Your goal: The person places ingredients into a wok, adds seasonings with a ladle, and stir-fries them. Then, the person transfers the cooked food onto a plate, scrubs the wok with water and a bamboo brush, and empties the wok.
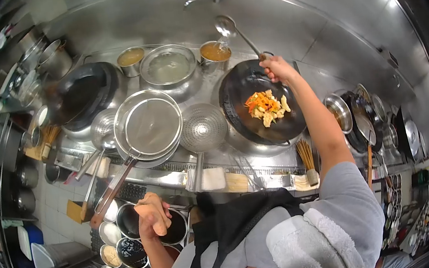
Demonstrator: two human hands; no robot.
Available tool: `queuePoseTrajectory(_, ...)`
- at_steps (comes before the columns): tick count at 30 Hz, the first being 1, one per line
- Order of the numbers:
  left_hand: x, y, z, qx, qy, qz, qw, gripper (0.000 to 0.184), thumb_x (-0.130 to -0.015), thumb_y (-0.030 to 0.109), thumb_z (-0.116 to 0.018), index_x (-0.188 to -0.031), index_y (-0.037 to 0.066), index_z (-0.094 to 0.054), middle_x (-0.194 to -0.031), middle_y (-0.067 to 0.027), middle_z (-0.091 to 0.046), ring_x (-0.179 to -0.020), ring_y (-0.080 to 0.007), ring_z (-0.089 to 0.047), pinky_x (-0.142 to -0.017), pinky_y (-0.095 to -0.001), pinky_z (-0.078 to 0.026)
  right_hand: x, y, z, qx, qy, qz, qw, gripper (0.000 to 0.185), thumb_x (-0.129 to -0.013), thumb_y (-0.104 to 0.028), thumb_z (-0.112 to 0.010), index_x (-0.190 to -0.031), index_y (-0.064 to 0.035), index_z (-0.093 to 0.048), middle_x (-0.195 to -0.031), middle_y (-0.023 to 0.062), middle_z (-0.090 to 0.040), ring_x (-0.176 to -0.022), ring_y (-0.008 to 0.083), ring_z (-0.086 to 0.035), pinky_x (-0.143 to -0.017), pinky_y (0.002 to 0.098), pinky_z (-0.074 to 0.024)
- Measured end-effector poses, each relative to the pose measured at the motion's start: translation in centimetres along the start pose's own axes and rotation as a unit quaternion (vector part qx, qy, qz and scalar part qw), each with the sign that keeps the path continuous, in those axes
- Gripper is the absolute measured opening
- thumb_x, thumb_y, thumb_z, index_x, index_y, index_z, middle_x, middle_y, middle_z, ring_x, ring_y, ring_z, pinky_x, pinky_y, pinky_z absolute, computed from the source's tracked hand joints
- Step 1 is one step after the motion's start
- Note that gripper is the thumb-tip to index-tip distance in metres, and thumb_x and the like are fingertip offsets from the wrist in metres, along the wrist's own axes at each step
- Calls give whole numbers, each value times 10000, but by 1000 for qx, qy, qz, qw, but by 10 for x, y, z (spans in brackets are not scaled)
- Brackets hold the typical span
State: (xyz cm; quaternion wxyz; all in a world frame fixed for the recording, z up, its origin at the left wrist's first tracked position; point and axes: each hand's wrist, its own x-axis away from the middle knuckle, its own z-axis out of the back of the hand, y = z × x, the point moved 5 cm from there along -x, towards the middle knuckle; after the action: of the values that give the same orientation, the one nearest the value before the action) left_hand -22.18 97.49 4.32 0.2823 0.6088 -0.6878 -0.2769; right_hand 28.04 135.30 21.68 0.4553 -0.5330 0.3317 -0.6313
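Note:
My right hand [277, 69] is closed round the handle of a metal ladle [247, 42], reaching out over the wok. The ladle's bowl is up near the back wall, above a small pot of orange-brown liquid [215, 52]. In the black wok [242, 79] lie shredded orange vegetables and pale yellow pieces of food [266, 107]. My left hand [146, 229], low in front of my body, is wrapped round a folded tan cloth [151, 211]. It is near the dark seasoning pots [128, 222] and does not touch the wok.
Strainers [149, 123] and a perforated skimmer [202, 127] lie left of the wok. Behind them stand a bowl of cloudy liquid [169, 67] and a pot of yellowish liquid [131, 56]. A second wok [81, 94] sits left. A bamboo brush [308, 162] stands at the front right.

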Motion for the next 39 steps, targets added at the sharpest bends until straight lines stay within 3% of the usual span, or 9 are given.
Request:
queuePoseTrajectory(4, -7, -11, -35, -24, 0, 28, 999, 908, -705, 483, -874, -1289, -105, -505, -1064, -229, -659, -835, -284, -680, -724, -380, -604, 17, 25, 39, 148, 129, 239, 951, 298, -949, -198, -633, -1204, -46, -614, -714, 10, -586, -514, 117, -558, -468, 314, -490)
queuePoseTrajectory(5, -8, -16, -42, -25, 4, 44, 999, 904, -702, 463, -875, -1299, -102, -499, -1073, -230, -659, -843, -282, -682, -732, -382, -604, 2, 54, 59, 393, 297, 396, 775, 528, -934, -210, -650, -1417, -38, -523, -770, 43, -611, -546, 137, -587, -516, 335, -520)
queuePoseTrajectory(10, -12, -52, -85, -16, -21, 108, 994, 836, -706, 363, -844, -1324, -72, -488, -1091, -246, -658, -870, -293, -686, -725, -392, -604, 75, 87, 75, -212, -20, 207, 955, 435, -929, -192, -687, -1315, -29, -570, -771, 23, -591, -556, 118, -570, -531, 297, -492)
queuePoseTrajectory(12, -17, -74, -111, -54, -12, 113, 992, 821, -726, 365, -822, -1363, -22, -479, -1075, -248, -660, -848, -296, -681, -706, -396, -600, 95, 114, 107, 28, 177, 335, 925, 455, -937, -208, -690, -1335, -27, -566, -775, 23, -599, -576, 124, -579, -530, 302, -482)
queuePoseTrajectory(13, -19, -84, -128, -74, -18, 120, 990, 818, -731, 359, -815, -1366, -30, -475, -1073, -246, -661, -844, -294, -680, -705, -395, -597, 117, 105, 117, 134, 287, 517, 795, 492, -935, -211, -694, -1359, -6, -549, -778, 24, -600, -590, 127, -580, -529, 312, -476)
queuePoseTrajectory(15, -20, -106, -171, -97, -43, 129, 986, 811, -740, 344, -801, -1369, -46, -469, -1072, -244, -662, -835, -292, -681, -702, -394, -593, 163, 155, 145, -7, 199, 312, 929, 532, -974, -192, -679, -1430, -5, -479, -816, 5, -591, -575, 77, -536, -520, 262, -465)
queuePoseTrajectory(26, -39, -329, -357, -229, -264, 352, 868, 681, -763, 200, -872, -1324, 29, -527, -1042, -190, -723, -925, -243, -724, -765, -369, -611, 477, 415, 220, 0, 296, 93, 951, 282, -959, -148, -698, -1189, 4, -639, -917, 79, -638, -865, 130, -560, -800, 301, -483)
queuePoseTrajectory(32, -43, -452, -485, -612, -525, 82, 586, 640, -674, 395, -891, -1126, -6, -679, -1021, -192, -744, -945, -327, -725, -877, -414, -558, 565, 507, 227, 12, 343, -6, 939, 449, -971, -130, -687, -1379, -3, -549, -832, 71, -637, -769, 134, -581, -733, 282, -491)
queuePoseTrajectory(39, -69, -610, -542, -632, -555, -3, 540, 589, -626, 373, -837, -1028, -28, -680, -999, -260, -723, -954, -410, -701, -862, -449, -561, 584, 491, 251, 97, 341, -81, 931, 688, -978, -112, -610, -1606, -124, -329, -770, 121, -655, -700, 178, -627, -746, 310, -521)
